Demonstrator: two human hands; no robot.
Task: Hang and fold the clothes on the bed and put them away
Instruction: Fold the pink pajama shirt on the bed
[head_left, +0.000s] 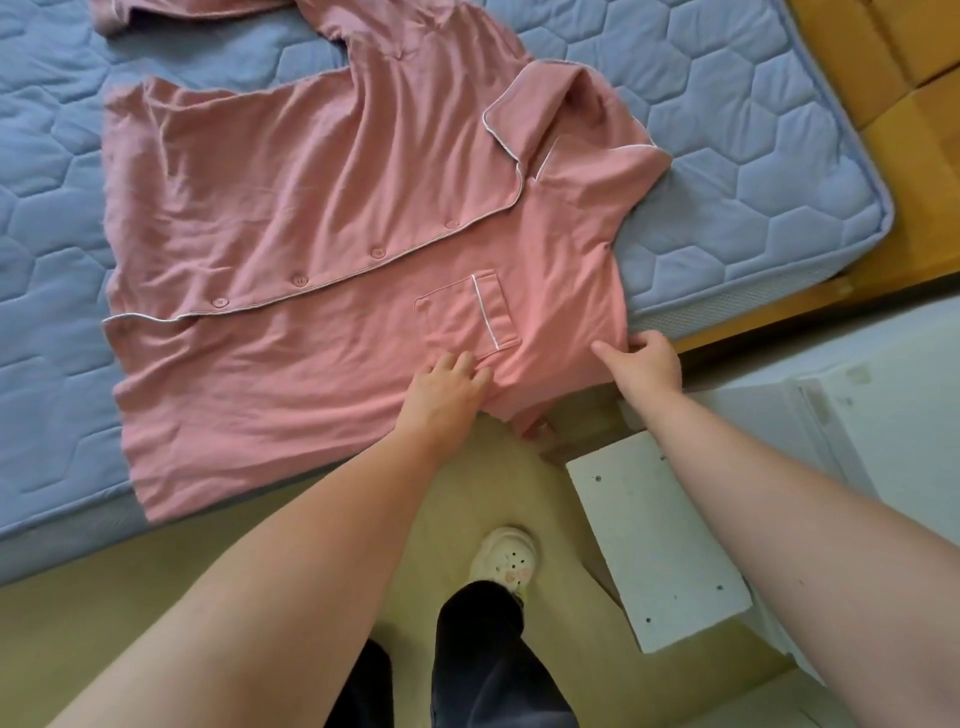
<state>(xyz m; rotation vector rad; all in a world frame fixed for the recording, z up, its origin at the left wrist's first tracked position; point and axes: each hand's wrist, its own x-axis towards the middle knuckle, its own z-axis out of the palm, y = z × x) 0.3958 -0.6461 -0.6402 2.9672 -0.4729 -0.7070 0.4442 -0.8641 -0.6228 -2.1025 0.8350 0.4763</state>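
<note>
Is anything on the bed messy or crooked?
Yes. The pink shirt lies wrinkled on the mattress, its collar bunched up, and a bit droops off the near edge. The right hand pinches it there; the left hand holds it by the pocket.

The pyjama shirt (311, 218) is a dusty salmon pink all over, plain, with no print. Thin white piping (485, 312) edges its collar, front placket and chest pocket, and its buttons (300, 280) match the pink cloth. A second garment (182, 8) at the top edge is the same pink. The mattress (727, 156) beneath is pale blue, quilted in a hexagon stitch pattern. The bed frame (883, 78) is orange-brown wood. The floor (467, 493) is beige. A white panel (654, 545) carries small dark dots. The trousers (478, 649) are black, and the clog (506, 556) is cream with a pink charm.
</note>
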